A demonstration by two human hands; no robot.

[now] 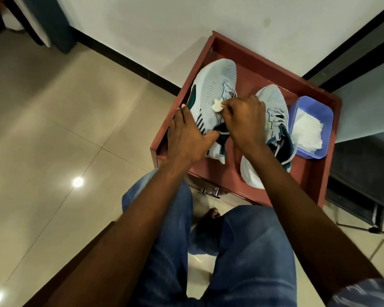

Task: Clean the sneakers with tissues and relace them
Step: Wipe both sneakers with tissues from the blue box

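Observation:
Two grey-and-white mesh sneakers with teal trim stand on a low red table (306,173). My left hand (187,138) grips the left sneaker (215,85) at its side and heel, thumb at the collar. My right hand (245,120) pinches a small crumpled white tissue (217,105) against that sneaker's upper, near the laces. The right sneaker (273,100) sits beside it, partly hidden by my right forearm, its laces loose.
A purple plastic tray (297,107) holding white tissues (306,131) sits at the table's right edge. A white wall with a black skirting runs behind. Beige floor tiles lie to the left. My knees in blue jeans are below the table's front edge.

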